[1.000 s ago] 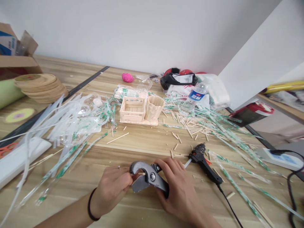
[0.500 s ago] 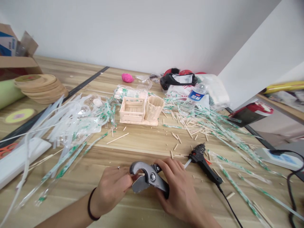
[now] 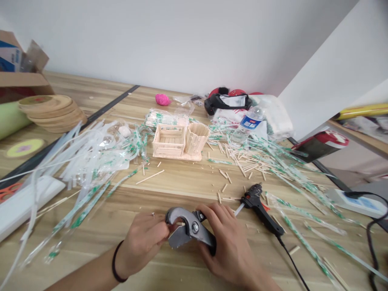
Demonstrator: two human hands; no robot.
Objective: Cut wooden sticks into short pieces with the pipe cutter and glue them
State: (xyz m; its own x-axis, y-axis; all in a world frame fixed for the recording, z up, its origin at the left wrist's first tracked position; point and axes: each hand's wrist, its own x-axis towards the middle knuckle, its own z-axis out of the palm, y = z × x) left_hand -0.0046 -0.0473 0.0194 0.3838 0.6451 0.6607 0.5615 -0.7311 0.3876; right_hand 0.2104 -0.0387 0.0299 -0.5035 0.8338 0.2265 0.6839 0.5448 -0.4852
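Observation:
My right hand (image 3: 227,240) is wrapped round the handles of a grey ratchet-type pipe cutter (image 3: 187,220), its hooked jaw and blade pointing left. My left hand (image 3: 144,238) is closed at the jaw, pinching a thin wooden stick (image 3: 181,224). Only a short pale end of that stick shows, lying in the gap between hook and blade; the fingers hide the rest. Beyond the hands stands a small stick-built piece: a railed box (image 3: 169,140) and a round stick cup (image 3: 197,138) side by side on a stick base (image 3: 192,157).
A black hot glue gun (image 3: 259,208) lies right of my right hand, its cord running toward me. Cut sticks (image 3: 251,159) are scattered behind it. Plastic wrappers (image 3: 100,161) cover the left; a water bottle (image 3: 248,125) and a power strip (image 3: 357,203) are on the right.
Almost nothing differs. Both hands and the cutter keep their places, with only a very slight shift of the left fingers.

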